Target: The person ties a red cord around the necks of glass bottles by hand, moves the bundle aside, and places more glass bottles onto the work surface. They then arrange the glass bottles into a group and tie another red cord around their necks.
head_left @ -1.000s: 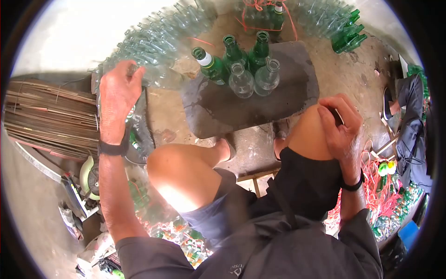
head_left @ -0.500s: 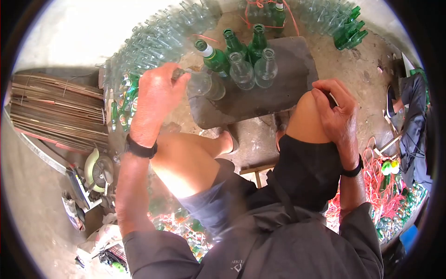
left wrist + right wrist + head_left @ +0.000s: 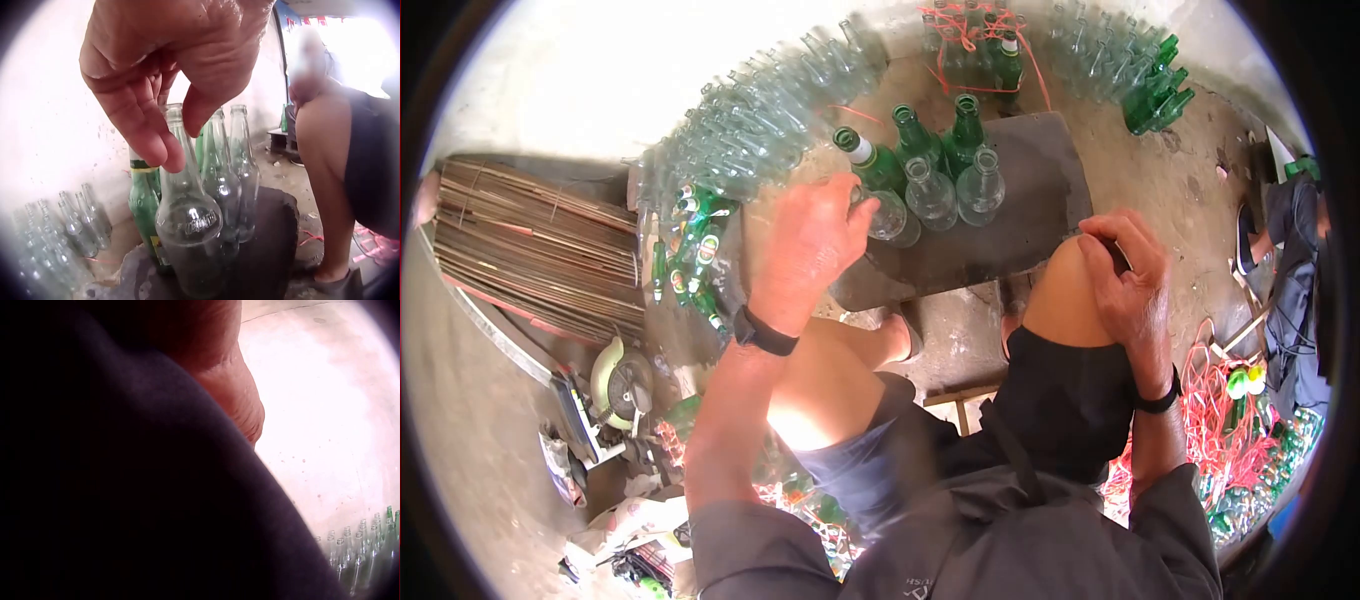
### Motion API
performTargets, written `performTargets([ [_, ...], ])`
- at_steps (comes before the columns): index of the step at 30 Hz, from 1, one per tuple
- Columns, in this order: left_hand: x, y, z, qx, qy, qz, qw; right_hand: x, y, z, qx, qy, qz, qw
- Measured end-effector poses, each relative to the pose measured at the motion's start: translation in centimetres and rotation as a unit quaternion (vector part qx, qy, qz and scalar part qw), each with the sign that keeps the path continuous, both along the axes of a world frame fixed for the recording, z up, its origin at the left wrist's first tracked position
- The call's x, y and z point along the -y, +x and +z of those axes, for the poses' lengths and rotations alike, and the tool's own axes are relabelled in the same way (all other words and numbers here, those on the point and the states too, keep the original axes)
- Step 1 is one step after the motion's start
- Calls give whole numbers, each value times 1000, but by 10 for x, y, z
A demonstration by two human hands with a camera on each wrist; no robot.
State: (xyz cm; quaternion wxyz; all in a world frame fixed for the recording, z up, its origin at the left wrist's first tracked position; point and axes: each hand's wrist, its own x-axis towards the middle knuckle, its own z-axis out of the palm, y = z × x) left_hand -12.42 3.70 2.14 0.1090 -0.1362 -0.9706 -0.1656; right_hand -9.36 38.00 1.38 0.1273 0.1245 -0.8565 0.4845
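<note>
My left hand (image 3: 815, 235) is at the neck of a clear glass bottle (image 3: 189, 228), fingers on one side and thumb on the other. That bottle stands upright at the left end of a dark slab (image 3: 1040, 180). Beside it are two more clear bottles, one (image 3: 930, 200) in the middle and one (image 3: 981, 195) to the right. Behind them stand green bottles, the leftmost (image 3: 878, 165) with a white neck label. My right hand (image 3: 1128, 275) rests on the right knee, fingers loosely bent and holding nothing; a dark sleeve-like shape covers much of the right wrist view.
Rows of clear bottles (image 3: 745, 130) line the wall at the left. A bundle tied with red string (image 3: 975, 45) stands behind the slab. Green bottles (image 3: 1155, 100) lean at the back right. Thin wooden strips (image 3: 530, 250) are stacked left; red string (image 3: 1200, 420) is heaped right.
My left hand has come from the rows at the left over to the slab, bringing a clear bottle that now stands beside the others. The right hand has stayed on the knee.
</note>
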Motion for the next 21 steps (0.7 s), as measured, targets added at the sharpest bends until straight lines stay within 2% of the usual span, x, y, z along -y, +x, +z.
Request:
performTargets([
  [16,-5,4,-1,-22,10,0,1000,1,-1,0,-1,6,7,1000],
  [21,-7,6,1,9,38,37,999,3,2,3,11,-1,-1,1000],
])
